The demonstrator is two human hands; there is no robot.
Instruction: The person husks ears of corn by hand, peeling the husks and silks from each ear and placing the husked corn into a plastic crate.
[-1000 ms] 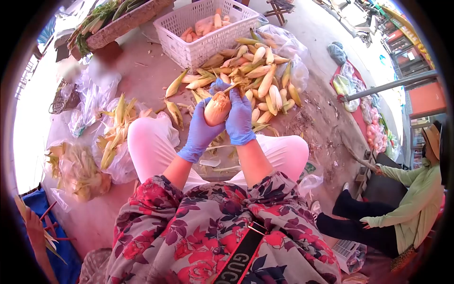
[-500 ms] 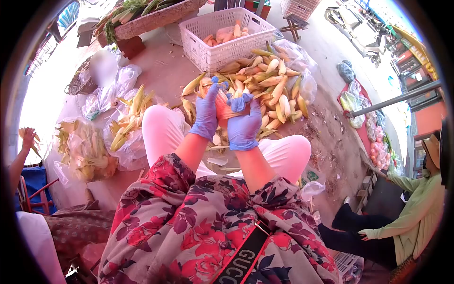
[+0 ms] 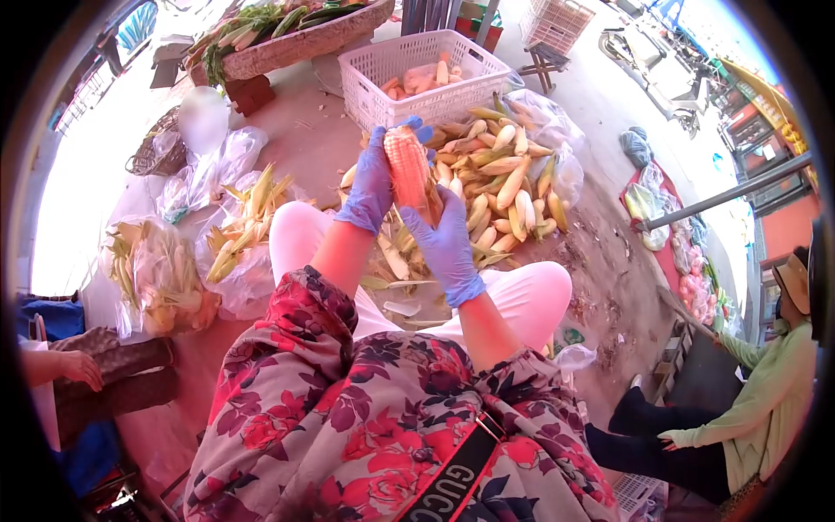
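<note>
An ear of corn (image 3: 405,163), its pale pink kernels mostly bare, is held up in front of my knees. My left hand (image 3: 370,184), in a blue glove, is wrapped around its upper part, fingertips showing past the top. At the lower end, the thumb and fingers of my gloved right hand (image 3: 450,248) close around the base, where some brownish husk (image 3: 432,207) shows. Just beyond lies a heap of unhusked corn (image 3: 497,165), and loose husks (image 3: 393,258) are scattered on the ground between my legs.
A white plastic crate (image 3: 365,90) with husked cobs stands behind the heap. Bags of husks (image 3: 165,283) lie to the left, near a wicker basket (image 3: 156,150). One person's hand (image 3: 80,369) is at far left; another person in a green top (image 3: 739,409) sits at right.
The corn has been lifted and turned more upright, with more of its kernels showing. My right hand has moved lower, to its base. The person's hand at left has come down.
</note>
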